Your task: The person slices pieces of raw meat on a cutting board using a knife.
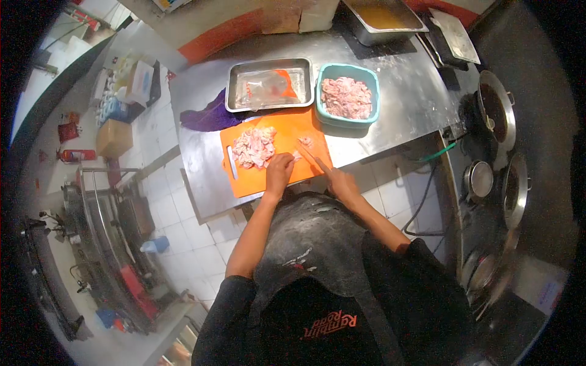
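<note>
On the metal table lies an orange cutting board [287, 125] with a heap of pale pink raw meat [253, 147] on its left half. My left hand [280, 169] is closed at the board's near side, its fingertips on a small piece of raw meat [296, 155]. A knife [311, 155] is gripped in my right hand [342, 183], its blade pointing away and left across the board, close to that piece. A few cut bits of meat [306, 141] lie by the knife's tip. The blade's edge is too small to make out.
Behind the board stand a steel tray [268, 108] with a plastic bag inside and a teal tub [348, 123] full of raw meat. A purple cloth [207, 116] lies left. Large pans [511, 122] line the right side; a deep steel pan [378, 36] sits at the back.
</note>
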`<state>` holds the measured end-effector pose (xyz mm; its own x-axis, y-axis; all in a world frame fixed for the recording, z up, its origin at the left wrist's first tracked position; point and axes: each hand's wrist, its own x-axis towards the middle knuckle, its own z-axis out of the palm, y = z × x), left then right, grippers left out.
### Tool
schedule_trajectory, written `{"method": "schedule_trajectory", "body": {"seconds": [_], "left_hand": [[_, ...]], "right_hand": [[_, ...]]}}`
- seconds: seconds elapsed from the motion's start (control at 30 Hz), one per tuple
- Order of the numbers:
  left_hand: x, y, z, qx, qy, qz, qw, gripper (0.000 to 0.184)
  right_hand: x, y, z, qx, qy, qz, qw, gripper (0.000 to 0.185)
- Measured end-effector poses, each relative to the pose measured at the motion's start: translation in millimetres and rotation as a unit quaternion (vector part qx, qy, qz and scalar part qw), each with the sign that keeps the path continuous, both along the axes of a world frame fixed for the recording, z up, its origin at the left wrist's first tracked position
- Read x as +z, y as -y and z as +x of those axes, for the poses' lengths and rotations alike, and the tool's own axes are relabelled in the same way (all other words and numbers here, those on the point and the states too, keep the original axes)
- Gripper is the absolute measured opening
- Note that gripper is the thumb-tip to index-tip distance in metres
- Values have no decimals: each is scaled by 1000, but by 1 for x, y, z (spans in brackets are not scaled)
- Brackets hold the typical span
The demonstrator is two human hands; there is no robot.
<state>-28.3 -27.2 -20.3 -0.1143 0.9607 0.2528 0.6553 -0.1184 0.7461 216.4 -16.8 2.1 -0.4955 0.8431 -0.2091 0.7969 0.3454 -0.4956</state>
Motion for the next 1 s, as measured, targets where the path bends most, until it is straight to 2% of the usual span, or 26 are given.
{"method": "schedule_trajectory", "body": {"seconds": [0.07,0.2,0.3,0.4,0.47,0.57,0.67,0.8,0.87,1.0], "left_hand": [[0,0,1,2,1,-1,1000,10],[2,-1,3,2,-4,-8,1000,9],[-1,0,0,5,-14,10,1000,9],[-1,2,2,16,-2,0,1000,9],[1,2,2,18,14,-11,1000,9],[4,0,2,20,17,1,1000,10],[5,2,3,10,7,-28,1000,11],[1,4,3,16,8,-5,1000,12],[1,4,2,12,16,9,1000,12],[1,4,-2,8,45,-3,999,15]], "right_hand": [[1,5,-6,19,46,-50,998,91],[-4,14,-3,0,62,-18,998,89],[10,14,15,30,72,-47,996,86],[13,20,38,19,98,-59,993,91],[32,14,42,-6,29,-61,998,90],[29,11,23,34,47,-69,996,87],[-6,15,8,31,46,-15,998,79],[-4,-9,10,-31,2,-9,999,86],[0,-6,13,-10,-11,16,1000,85],[16,11,-1,9,-26,-28,999,86]]}}
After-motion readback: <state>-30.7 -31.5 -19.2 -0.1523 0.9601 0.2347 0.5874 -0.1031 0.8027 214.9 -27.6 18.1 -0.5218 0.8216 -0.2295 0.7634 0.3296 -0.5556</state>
